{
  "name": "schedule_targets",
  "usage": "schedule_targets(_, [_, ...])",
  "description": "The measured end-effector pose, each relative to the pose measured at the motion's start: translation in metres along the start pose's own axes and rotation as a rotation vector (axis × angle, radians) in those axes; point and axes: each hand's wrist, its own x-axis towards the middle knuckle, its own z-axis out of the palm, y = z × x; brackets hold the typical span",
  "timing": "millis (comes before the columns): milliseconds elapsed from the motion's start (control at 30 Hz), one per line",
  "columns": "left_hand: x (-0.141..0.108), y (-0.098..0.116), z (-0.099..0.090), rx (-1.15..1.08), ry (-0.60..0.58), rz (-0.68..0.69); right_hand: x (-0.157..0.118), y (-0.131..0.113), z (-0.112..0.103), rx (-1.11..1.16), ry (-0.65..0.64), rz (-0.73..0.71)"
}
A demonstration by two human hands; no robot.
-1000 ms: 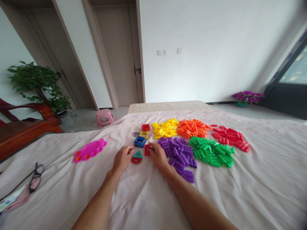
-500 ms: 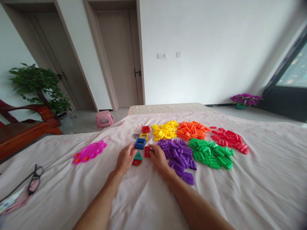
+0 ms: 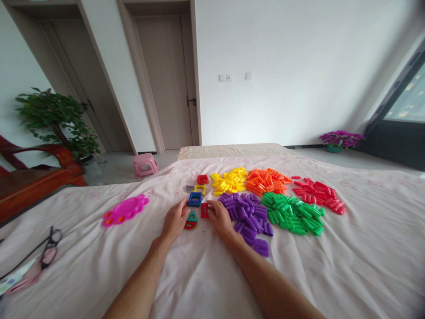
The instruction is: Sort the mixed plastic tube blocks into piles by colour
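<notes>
My left hand (image 3: 175, 218) rests on the cloth, open, its fingertips beside a stack of blue square magnetic tiles (image 3: 195, 205). A bit of red shows by its thumb, too small to name. My right hand (image 3: 219, 218) is open with curved fingers, the tips at the edge of a red rectangular tile (image 3: 204, 215). Between the hands lie a teal triangle tile (image 3: 191, 219) and a red rounded tile (image 3: 190, 226). Behind the blue stack are a yellow square tile (image 3: 203, 191), a purple triangle tile (image 3: 190, 189) and a stack of red tiles (image 3: 202, 179).
Piles of yellow (image 3: 229, 180), orange (image 3: 265, 180), purple (image 3: 244, 215), green (image 3: 292, 213) and red plastic pieces (image 3: 318, 194) lie to the right. A pink tray (image 3: 128, 210) and eyeglasses (image 3: 49, 248) are at left. Beyond the cloth stands a pink stool (image 3: 146, 165).
Both hands and the tiles hold their places. The whole view has shifted only very slightly.
</notes>
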Motion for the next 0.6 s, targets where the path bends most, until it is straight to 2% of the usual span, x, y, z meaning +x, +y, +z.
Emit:
schedule_targets(167, [-0.001,0.002,-0.002,-0.040,0.024,-0.044,-0.004,-0.003,-0.001,-0.024,0.015,-0.060])
schedule_targets(367, [0.001,-0.003,-0.012,-0.088,0.147,-0.193,-0.007,-0.022,-0.004,-0.074,0.009,-0.179])
schedule_targets(467, [0.001,-0.006,-0.016,-0.126,0.170,-0.235,0.006,-0.028,-0.004,-0.116,-0.038,-0.165])
schedule_targets(600, [0.002,-0.011,-0.016,-0.177,0.172,-0.268,0.047,-0.026,-0.005,-0.243,-0.075,-0.122])
